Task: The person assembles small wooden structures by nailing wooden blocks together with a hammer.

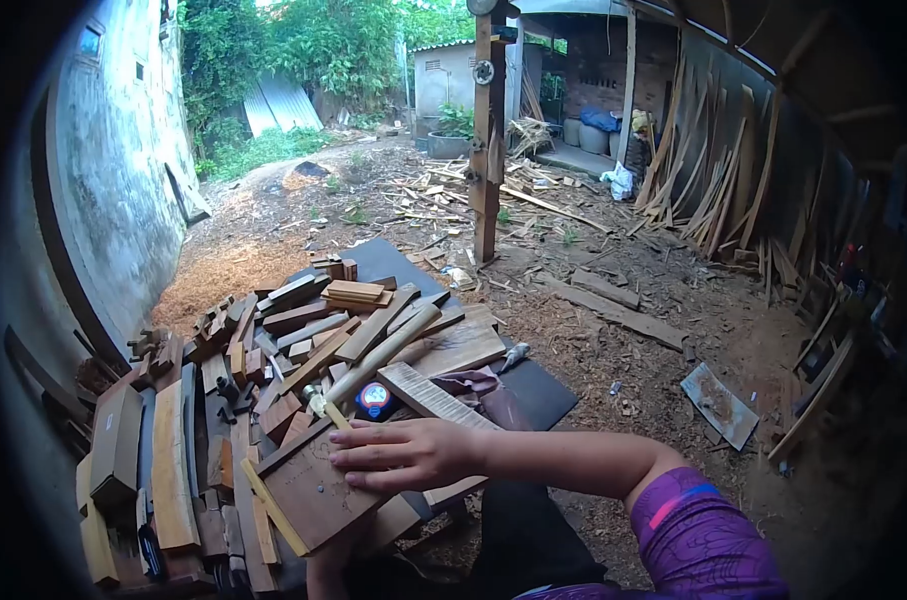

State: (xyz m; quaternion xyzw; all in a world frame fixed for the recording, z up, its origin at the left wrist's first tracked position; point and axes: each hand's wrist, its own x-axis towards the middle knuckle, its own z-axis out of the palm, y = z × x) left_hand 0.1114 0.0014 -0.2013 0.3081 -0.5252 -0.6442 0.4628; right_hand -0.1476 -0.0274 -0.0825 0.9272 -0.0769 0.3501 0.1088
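Note:
My right hand (398, 455) lies on a brown wooden panel (308, 490), its fingers stretched flat across the top face. Pale yellow strips run along some of the panel's edges, and small dark specks lie on it. Of my left hand (326, 572), only a part near the wrist shows below the panel; its fingers are hidden underneath. Just beyond the panel, a hammer (383, 352) rests on the wood pile, with a pale wooden handle and a brassy head. Beside it sits a round blue and red tape measure (374, 399).
Many wood offcuts (303, 315) are heaped over a dark board (538, 392). Longer planks (176, 460) stand at the left. A wooden post (485, 140) rises ahead. Thin boards (708, 200) lean on the right wall, and scraps litter the dirt floor (613, 370).

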